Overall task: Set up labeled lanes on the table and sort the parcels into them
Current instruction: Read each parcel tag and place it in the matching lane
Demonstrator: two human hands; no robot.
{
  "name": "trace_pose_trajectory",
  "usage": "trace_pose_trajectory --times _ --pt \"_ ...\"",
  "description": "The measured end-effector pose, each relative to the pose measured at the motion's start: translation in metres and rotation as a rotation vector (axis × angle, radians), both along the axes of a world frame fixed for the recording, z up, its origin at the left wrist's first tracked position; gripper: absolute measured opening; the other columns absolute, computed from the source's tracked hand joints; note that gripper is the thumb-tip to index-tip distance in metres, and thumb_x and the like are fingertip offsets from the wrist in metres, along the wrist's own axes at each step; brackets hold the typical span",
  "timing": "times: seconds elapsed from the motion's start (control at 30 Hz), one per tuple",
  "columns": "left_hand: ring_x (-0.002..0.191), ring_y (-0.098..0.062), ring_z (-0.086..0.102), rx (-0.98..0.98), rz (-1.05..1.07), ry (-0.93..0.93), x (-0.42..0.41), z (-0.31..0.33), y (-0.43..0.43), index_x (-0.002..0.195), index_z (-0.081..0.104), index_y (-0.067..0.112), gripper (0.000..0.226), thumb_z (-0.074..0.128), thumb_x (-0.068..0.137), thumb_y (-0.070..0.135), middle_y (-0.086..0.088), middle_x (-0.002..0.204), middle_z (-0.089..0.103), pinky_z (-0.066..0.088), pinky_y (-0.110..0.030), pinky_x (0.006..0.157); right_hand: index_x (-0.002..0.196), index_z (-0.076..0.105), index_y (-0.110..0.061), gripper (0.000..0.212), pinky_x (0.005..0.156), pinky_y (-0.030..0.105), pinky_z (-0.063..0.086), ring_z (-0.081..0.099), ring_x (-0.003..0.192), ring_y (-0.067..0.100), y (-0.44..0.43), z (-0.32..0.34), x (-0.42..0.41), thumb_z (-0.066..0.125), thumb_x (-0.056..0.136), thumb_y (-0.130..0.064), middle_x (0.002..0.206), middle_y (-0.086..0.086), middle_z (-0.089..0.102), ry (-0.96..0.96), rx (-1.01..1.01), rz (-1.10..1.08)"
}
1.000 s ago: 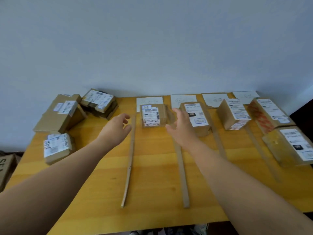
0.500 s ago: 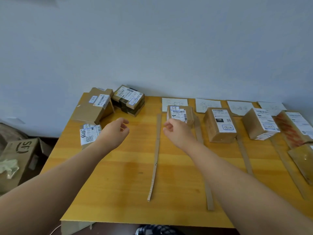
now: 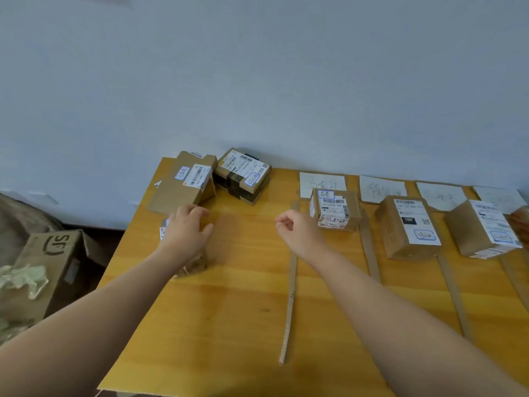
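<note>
My left hand [image 3: 187,230] lies with fingers spread over a small labeled parcel [image 3: 194,266] near the table's left edge, hiding most of it. My right hand [image 3: 297,232] hovers loosely curled and holds nothing, just left of the parcel [image 3: 333,209] in the first lane. Behind the left hand sit a flat brown box [image 3: 177,193] and a dark-taped stack of parcels [image 3: 243,174]. Cardboard strips [image 3: 290,282] mark lanes, with white paper labels [image 3: 382,189] at their far ends. Two more parcels [image 3: 406,224] [image 3: 483,232] stand in the lanes to the right.
The yellow wooden table [image 3: 229,310] stands against a pale wall. On the floor to the left is an open cardboard box [image 3: 54,262] with crumpled paper [image 3: 23,279]. A reddish parcel [image 3: 521,222] shows at the right edge.
The view has swung left. My left hand went down and left onto the small parcel. My right hand drew back from the first-lane parcel.
</note>
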State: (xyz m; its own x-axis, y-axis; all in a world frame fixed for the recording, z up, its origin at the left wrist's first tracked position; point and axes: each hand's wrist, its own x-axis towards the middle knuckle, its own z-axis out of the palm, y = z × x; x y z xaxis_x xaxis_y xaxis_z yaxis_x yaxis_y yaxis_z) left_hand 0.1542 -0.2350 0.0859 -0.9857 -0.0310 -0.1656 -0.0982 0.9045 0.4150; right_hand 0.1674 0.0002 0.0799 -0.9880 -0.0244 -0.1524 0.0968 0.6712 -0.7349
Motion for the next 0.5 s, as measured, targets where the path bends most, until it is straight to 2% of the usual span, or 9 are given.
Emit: trace_pose_trajectory --times 0.13,0.23,0.3,0.4,0.5 --pt "0.138 -0.038 0.023 -0.192 0.059 -0.061 -0.035 -0.011 -0.035 0.145 0.030 0.013 0.070 0.052 0.089 0.050 -0.017 0.152 0.021 0.028 -0.048 0.109 0.107 0.064 -0.014 0.020 0.076 0.025 0.045 0.058 0.093 0.015 -0.027 -0.011 -0.017 0.049 0.096 -0.019 0.096 -0.003 0.060 -0.086 0.084 -0.023" --pt "0.139 -0.039 0.021 -0.271 0.057 -0.089 -0.062 -0.019 -0.055 0.148 0.020 0.010 0.089 0.050 0.084 0.064 -0.021 0.153 0.018 0.029 -0.050 0.108 0.104 0.064 -0.017 0.019 0.076 0.031 0.050 0.059 0.089 0.016 -0.052 -0.017 -0.032 0.047 0.095 -0.019 0.094 -0.003 0.062 -0.119 0.173 -0.060" --pt "0.140 -0.040 0.021 -0.297 0.032 -0.153 -0.075 -0.026 -0.065 0.149 0.014 0.010 0.099 0.048 0.080 0.072 -0.021 0.154 0.016 0.030 -0.051 0.107 0.102 0.063 -0.019 0.018 0.068 0.027 0.048 0.058 0.086 0.015 -0.069 -0.021 -0.040 0.046 0.095 -0.020 0.093 -0.005 0.061 -0.133 0.168 -0.079" --pt "0.140 -0.040 0.020 -0.301 0.009 -0.227 -0.087 -0.035 -0.076 0.151 0.009 0.015 0.104 0.049 0.075 0.076 -0.019 0.156 0.010 0.032 -0.052 0.105 0.103 0.061 -0.021 0.017 0.057 0.019 0.038 0.054 0.081 0.012 -0.087 -0.023 -0.046 0.046 0.096 -0.021 0.090 -0.008 0.057 -0.158 0.187 -0.083" --pt "0.138 -0.041 0.021 -0.243 0.016 -0.246 -0.094 -0.038 -0.081 0.149 0.010 0.019 0.102 0.055 0.074 0.073 -0.020 0.156 0.006 0.035 -0.053 0.102 0.104 0.061 -0.019 0.017 0.066 0.024 0.045 0.056 0.083 0.013 -0.099 -0.022 -0.049 0.046 0.096 -0.020 0.093 -0.005 0.059 -0.172 0.178 -0.089"
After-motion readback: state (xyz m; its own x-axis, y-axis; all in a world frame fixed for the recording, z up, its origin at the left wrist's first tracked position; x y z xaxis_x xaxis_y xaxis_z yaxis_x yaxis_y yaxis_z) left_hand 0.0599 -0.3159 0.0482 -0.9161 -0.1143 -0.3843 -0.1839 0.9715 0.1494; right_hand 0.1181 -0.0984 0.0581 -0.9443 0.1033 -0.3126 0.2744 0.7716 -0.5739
